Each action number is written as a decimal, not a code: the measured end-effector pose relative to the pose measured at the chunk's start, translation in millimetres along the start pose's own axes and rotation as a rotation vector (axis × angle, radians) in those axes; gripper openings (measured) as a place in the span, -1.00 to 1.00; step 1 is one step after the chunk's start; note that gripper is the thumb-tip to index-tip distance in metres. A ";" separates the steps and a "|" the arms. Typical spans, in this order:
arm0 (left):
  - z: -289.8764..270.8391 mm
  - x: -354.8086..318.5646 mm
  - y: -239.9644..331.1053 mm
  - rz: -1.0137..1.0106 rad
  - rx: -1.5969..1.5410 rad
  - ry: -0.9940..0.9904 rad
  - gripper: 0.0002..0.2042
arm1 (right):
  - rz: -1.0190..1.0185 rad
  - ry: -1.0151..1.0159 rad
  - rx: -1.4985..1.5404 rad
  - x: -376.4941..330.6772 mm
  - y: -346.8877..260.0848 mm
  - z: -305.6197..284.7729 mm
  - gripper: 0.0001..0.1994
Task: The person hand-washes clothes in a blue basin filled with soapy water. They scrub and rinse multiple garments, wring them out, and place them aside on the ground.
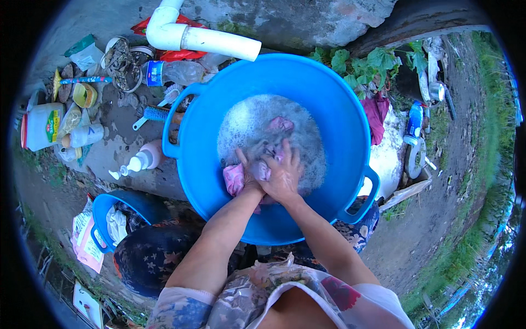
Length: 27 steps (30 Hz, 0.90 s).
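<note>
The right hand (285,176) lies over the left hand (247,171) in one big blue wash tub (208,181), both closed on a bunched pink cloth (234,180) that they press together at the near edge of the soapy water (257,123). The right hand's fingers are curled over the wad; the left hand is partly hidden beneath it, its fingers wrapped into the fabric. A second bit of pinkish cloth (280,123) shows through the foam toward the tub's middle. The tub has two handles, one at its left rim and one at its right.

Beyond the tub's far rim one white plastic pipe (203,38) juts out. On the ground off the left rim sit one pump bottle (143,159), one blue scrubbing brush (153,115), one clear plastic bottle (175,72) lying down and one white jug (41,126). One smaller blue basin (104,211) stands by the near left side. Off the right rim lies one dark red cloth (377,112).
</note>
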<state>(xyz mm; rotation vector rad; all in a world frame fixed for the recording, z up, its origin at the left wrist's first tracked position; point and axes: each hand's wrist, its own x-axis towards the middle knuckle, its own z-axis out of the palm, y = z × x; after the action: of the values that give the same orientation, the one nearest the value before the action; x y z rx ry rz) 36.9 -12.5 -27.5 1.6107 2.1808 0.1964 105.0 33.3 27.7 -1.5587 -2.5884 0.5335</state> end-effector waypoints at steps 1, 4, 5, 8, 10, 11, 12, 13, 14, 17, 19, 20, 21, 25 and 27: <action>-9.4 5.0 5.3 -0.079 0.063 -0.083 -0.45 | -0.005 -0.005 -0.022 3.1 -1.3 5.8 -0.62; -30.9 8.0 16.5 -0.059 0.074 -0.302 -0.41 | -0.050 -0.085 0.151 44.6 18.1 12.7 -0.65; 0.1 6.9 2.9 -0.002 0.079 -0.219 -0.31 | -0.085 -0.073 -0.003 51.4 17.7 11.3 -0.67; -5.5 7.6 12.5 -0.056 0.106 -0.113 -0.20 | 0.062 0.054 -0.054 78.5 23.4 23.7 -0.72; -21.6 8.5 7.9 -0.095 -0.018 -0.036 -0.12 | 0.256 -0.236 0.588 113.4 18.9 2.2 -0.73; -35.0 12.1 8.4 -0.110 -0.075 -0.038 -0.13 | 0.205 -0.202 1.002 123.8 36.4 7.5 -0.71; -44.7 15.7 5.9 -0.134 -0.132 -0.040 -0.13 | 0.142 -0.177 1.416 127.7 45.7 8.6 -0.69; -41.3 18.2 -14.0 -0.157 -0.321 0.075 -0.11 | 0.136 -0.166 1.460 120.6 38.9 -17.0 -0.61; -42.9 20.2 -27.2 -0.287 -0.507 0.140 -0.14 | 0.128 -0.153 1.506 112.3 26.9 -53.6 -0.54; -65.9 13.1 -23.9 -0.167 -0.290 0.324 -0.26 | 0.346 -0.294 0.983 109.5 64.1 -97.0 -0.37; -75.7 -0.3 -4.4 -0.022 -0.079 0.307 -0.33 | 0.528 -0.310 0.860 109.5 64.3 -107.5 -0.36; -77.0 -4.4 9.1 0.024 -0.063 0.258 -0.33 | 0.536 -0.246 0.886 116.7 62.6 -97.6 -0.35; -79.4 -9.8 19.4 0.121 -0.076 0.150 -0.31 | 0.555 -0.178 0.911 127.2 66.6 -76.1 -0.34; -76.8 -13.3 31.6 0.109 -0.263 0.015 -0.11 | 0.347 -0.025 0.003 107.9 51.0 -15.8 -0.35; -59.9 -9.2 30.8 -0.026 -0.228 0.108 0.00 | 0.305 -0.136 0.184 85.5 62.8 -14.1 -0.49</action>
<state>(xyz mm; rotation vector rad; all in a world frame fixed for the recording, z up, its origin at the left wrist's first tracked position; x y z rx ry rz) 41.6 -3.4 39.7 1.4745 2.1670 0.5154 120.1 137.8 10.3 -1.9207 -2.3183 0.9046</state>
